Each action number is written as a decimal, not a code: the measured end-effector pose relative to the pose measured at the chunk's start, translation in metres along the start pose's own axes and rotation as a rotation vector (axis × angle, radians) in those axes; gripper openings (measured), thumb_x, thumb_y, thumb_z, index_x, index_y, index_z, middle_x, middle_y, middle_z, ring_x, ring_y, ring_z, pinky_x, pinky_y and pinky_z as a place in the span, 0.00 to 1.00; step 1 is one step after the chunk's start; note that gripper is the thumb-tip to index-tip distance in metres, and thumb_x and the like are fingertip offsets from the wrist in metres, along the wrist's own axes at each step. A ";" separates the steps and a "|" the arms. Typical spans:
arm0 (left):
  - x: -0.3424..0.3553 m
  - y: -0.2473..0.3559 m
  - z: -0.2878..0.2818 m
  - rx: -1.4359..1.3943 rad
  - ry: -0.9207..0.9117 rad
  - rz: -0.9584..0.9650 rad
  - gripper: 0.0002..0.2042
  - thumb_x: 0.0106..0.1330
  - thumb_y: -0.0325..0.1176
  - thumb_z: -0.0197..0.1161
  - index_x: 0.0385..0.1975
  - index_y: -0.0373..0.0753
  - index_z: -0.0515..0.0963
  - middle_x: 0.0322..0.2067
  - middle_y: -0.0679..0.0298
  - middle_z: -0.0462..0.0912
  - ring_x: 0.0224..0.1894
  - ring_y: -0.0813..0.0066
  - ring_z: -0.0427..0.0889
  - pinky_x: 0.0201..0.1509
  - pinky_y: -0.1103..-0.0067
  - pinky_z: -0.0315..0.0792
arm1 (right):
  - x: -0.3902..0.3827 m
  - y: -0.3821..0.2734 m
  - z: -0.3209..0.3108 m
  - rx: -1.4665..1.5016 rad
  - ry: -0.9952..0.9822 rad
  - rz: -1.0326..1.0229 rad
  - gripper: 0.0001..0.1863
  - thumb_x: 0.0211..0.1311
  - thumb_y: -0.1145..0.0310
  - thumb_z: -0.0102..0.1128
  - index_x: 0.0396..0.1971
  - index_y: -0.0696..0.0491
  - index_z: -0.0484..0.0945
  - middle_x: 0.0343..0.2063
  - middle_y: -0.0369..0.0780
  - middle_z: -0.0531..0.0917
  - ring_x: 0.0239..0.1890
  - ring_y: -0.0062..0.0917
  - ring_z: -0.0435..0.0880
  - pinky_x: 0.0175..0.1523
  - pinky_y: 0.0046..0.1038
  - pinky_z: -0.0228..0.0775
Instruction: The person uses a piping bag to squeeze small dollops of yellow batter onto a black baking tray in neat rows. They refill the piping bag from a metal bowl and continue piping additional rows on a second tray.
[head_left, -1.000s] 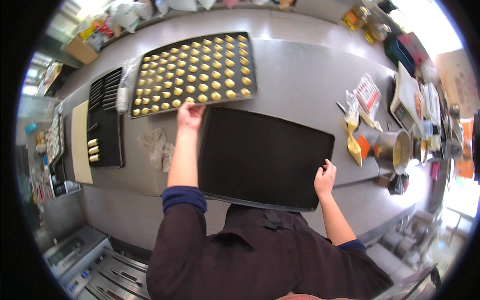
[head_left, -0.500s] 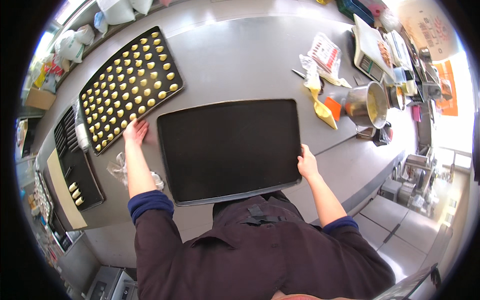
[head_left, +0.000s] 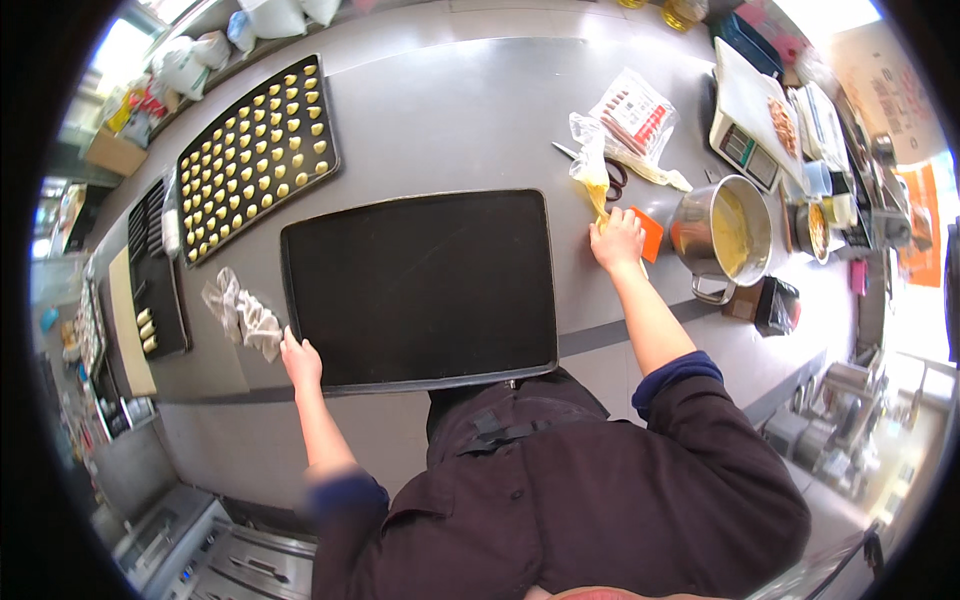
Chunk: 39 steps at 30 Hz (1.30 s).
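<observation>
We can't properly read anything here: there's small red print on the clear plastic packet (head_left: 632,115) beyond our right hand's (head_left: 618,240) grip, plus faint markings on the cardboard box (head_left: 885,85) farther right.

Worktable (head_left: 450,110): broad, smooth, grey metal
Floor (head_left: 240,445): pale grey, showing past the table's near edge
Lower left: steel appliance (head_left: 215,560)
Upper-left window (head_left: 168,10): bright white
Light: strong glare washing out the far right
</observation>
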<state>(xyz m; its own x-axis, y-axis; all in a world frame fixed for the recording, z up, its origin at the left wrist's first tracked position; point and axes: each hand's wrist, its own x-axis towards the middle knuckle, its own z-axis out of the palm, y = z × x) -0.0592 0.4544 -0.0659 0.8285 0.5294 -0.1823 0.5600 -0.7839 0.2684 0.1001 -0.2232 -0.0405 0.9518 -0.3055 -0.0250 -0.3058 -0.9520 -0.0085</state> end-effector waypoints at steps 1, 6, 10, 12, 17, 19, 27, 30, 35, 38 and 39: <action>-0.007 0.002 0.003 -0.009 -0.009 -0.050 0.29 0.73 0.27 0.61 0.75 0.32 0.66 0.63 0.40 0.76 0.68 0.40 0.75 0.73 0.59 0.72 | 0.009 0.007 0.002 0.026 -0.039 -0.034 0.25 0.66 0.54 0.69 0.55 0.55 0.78 0.53 0.47 0.82 0.61 0.46 0.80 0.65 0.50 0.71; -0.056 0.046 -0.011 0.008 -0.048 -0.032 0.32 0.72 0.27 0.62 0.76 0.34 0.65 0.68 0.42 0.73 0.70 0.42 0.74 0.75 0.59 0.70 | 0.007 0.032 -0.021 0.378 -0.113 -0.133 0.17 0.68 0.61 0.64 0.49 0.54 0.77 0.39 0.49 0.86 0.43 0.46 0.86 0.52 0.46 0.78; -0.114 0.170 -0.040 -0.066 0.161 0.334 0.31 0.71 0.31 0.66 0.73 0.31 0.70 0.71 0.42 0.73 0.75 0.46 0.71 0.79 0.59 0.67 | -0.015 0.044 -0.098 0.895 -0.160 -0.285 0.11 0.68 0.66 0.59 0.45 0.56 0.76 0.32 0.51 0.86 0.32 0.45 0.85 0.44 0.42 0.79; -0.155 0.252 -0.061 -0.621 -0.001 0.539 0.32 0.71 0.37 0.70 0.72 0.31 0.72 0.72 0.45 0.75 0.76 0.49 0.72 0.80 0.64 0.66 | -0.030 0.036 -0.145 1.173 -0.412 -0.306 0.07 0.68 0.69 0.56 0.40 0.56 0.78 0.29 0.41 0.81 0.30 0.30 0.81 0.39 0.32 0.76; -0.198 0.389 -0.158 -0.983 -0.309 0.816 0.41 0.77 0.46 0.70 0.82 0.34 0.58 0.73 0.52 0.75 0.73 0.65 0.76 0.78 0.69 0.67 | -0.066 -0.019 -0.249 1.446 -0.916 -0.703 0.06 0.68 0.70 0.55 0.38 0.56 0.78 0.31 0.36 0.79 0.32 0.22 0.79 0.40 0.28 0.74; -0.207 0.404 -0.203 -1.185 -0.303 0.920 0.38 0.78 0.45 0.70 0.80 0.34 0.62 0.69 0.55 0.78 0.66 0.72 0.78 0.72 0.74 0.70 | -0.088 -0.050 -0.273 1.416 -0.985 -0.797 0.04 0.65 0.73 0.55 0.33 0.56 0.78 0.27 0.35 0.78 0.29 0.20 0.78 0.36 0.25 0.71; -0.239 0.362 -0.291 -1.065 -0.325 0.896 0.27 0.80 0.41 0.67 0.73 0.33 0.73 0.57 0.61 0.83 0.55 0.81 0.79 0.59 0.81 0.75 | -0.142 -0.116 -0.308 1.396 -0.915 -0.928 0.06 0.65 0.75 0.55 0.37 0.57 0.80 0.31 0.36 0.82 0.35 0.23 0.84 0.43 0.28 0.77; -0.234 0.333 -0.243 -1.421 -0.142 0.925 0.27 0.81 0.41 0.66 0.73 0.34 0.73 0.59 0.62 0.81 0.56 0.79 0.79 0.59 0.80 0.74 | -0.140 -0.113 -0.312 1.385 -0.826 -0.801 0.11 0.64 0.79 0.51 0.40 0.59 0.82 0.36 0.39 0.85 0.42 0.25 0.87 0.53 0.30 0.78; -0.275 0.263 -0.070 -0.279 -0.290 0.745 0.33 0.65 0.50 0.78 0.66 0.37 0.80 0.69 0.45 0.77 0.74 0.47 0.73 0.79 0.61 0.67 | -0.118 -0.065 -0.326 1.563 -0.694 -0.682 0.13 0.74 0.71 0.49 0.45 0.58 0.83 0.40 0.40 0.87 0.46 0.27 0.88 0.61 0.33 0.75; -0.305 0.228 0.031 0.178 -0.189 0.787 0.32 0.61 0.52 0.78 0.62 0.41 0.81 0.68 0.48 0.77 0.71 0.51 0.76 0.74 0.64 0.72 | -0.105 -0.042 -0.318 1.452 -0.642 -0.586 0.15 0.80 0.63 0.52 0.47 0.56 0.85 0.40 0.38 0.88 0.47 0.25 0.88 0.60 0.31 0.74; -0.311 0.219 0.055 0.181 -0.109 0.766 0.27 0.61 0.48 0.78 0.57 0.41 0.82 0.63 0.51 0.80 0.66 0.54 0.79 0.68 0.66 0.77 | -0.100 -0.034 -0.313 1.425 -0.631 -0.622 0.16 0.82 0.61 0.53 0.48 0.56 0.85 0.39 0.38 0.89 0.47 0.25 0.88 0.59 0.31 0.73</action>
<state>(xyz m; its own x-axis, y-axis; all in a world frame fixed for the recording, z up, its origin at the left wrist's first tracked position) -0.1940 0.1004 -0.0024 0.9731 -0.2059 -0.1034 -0.1824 -0.9626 0.2004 0.0219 -0.1649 0.2756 0.8786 0.4762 -0.0366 -0.0220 -0.0361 -0.9991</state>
